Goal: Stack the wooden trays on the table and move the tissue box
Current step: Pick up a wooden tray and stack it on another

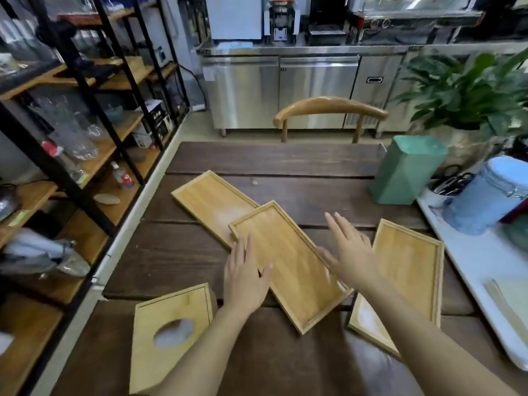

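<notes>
Three shallow wooden trays lie on the dark wooden table. The middle tray lies diagonally, its far corner overlapping the left tray. A third tray sits to the right, partly behind my right forearm. My left hand rests flat with spread fingers at the middle tray's left edge. My right hand hovers open over that tray's right edge, slightly blurred. A wooden tissue box with an oval opening and white tissue stands at the near left.
A teal box stands at the far right of the table, beside a white tray holding a blue lidded jar and a cup of scissors. A wooden chair sits beyond the table. Black shelving lines the left.
</notes>
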Demonstrator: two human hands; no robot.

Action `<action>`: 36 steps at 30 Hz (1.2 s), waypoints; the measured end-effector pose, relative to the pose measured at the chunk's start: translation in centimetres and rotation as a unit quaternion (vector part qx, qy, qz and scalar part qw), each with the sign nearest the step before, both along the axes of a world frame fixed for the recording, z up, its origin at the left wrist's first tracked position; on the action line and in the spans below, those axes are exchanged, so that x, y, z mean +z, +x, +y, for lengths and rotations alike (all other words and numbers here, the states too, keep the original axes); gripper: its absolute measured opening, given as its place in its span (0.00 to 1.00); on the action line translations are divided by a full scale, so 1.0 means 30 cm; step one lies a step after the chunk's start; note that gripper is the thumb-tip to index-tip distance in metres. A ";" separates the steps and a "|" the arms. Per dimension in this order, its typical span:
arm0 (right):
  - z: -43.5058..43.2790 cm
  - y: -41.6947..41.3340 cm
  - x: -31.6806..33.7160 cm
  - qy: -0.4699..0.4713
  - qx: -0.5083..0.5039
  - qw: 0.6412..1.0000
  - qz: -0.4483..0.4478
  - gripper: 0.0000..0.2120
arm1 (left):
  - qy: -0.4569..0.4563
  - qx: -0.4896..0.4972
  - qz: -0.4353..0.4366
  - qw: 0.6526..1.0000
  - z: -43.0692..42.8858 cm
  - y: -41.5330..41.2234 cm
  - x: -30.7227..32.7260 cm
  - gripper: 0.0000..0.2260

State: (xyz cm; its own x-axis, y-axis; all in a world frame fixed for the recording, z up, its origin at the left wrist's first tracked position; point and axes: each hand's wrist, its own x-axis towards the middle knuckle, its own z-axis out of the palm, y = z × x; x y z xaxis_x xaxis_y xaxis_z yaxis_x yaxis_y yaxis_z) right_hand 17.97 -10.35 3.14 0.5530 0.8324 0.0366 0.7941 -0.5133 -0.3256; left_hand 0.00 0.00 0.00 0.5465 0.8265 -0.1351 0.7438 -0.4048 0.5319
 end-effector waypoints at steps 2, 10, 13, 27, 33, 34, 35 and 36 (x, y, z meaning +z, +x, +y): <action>0.007 -0.003 -0.055 -0.055 -0.008 0.997 0.054 0.33 | -0.076 0.027 -0.010 0.997 -0.034 0.007 -0.042 0.36; 0.025 -0.058 -0.138 -0.025 -0.144 0.927 0.345 0.31 | -0.374 0.265 -0.256 0.851 -0.169 0.061 -0.052 0.27; 0.041 -0.067 -0.108 0.001 -0.214 0.868 0.447 0.27 | -0.410 0.320 -0.294 0.802 -0.165 0.076 -0.020 0.19; -0.272 0.027 0.020 0.169 -0.256 0.921 0.242 0.12 | -0.389 0.011 -0.225 0.893 -0.198 0.247 0.137 0.20; -0.420 0.088 -0.025 0.238 -0.373 0.873 0.205 0.17 | -0.389 -0.097 -0.194 0.895 -0.297 0.433 0.115 0.22; -0.439 0.094 -0.040 0.239 -0.388 0.867 0.204 0.17 | -0.386 -0.110 -0.184 0.897 -0.308 0.457 0.106 0.23; -0.455 0.099 -0.054 0.240 -0.400 0.861 0.202 0.17 | -0.381 -0.122 -0.173 0.900 -0.317 0.478 0.092 0.22; -0.465 0.103 -0.067 0.239 -0.412 0.856 0.204 0.16 | -0.377 -0.130 -0.162 0.902 -0.324 0.497 0.079 0.22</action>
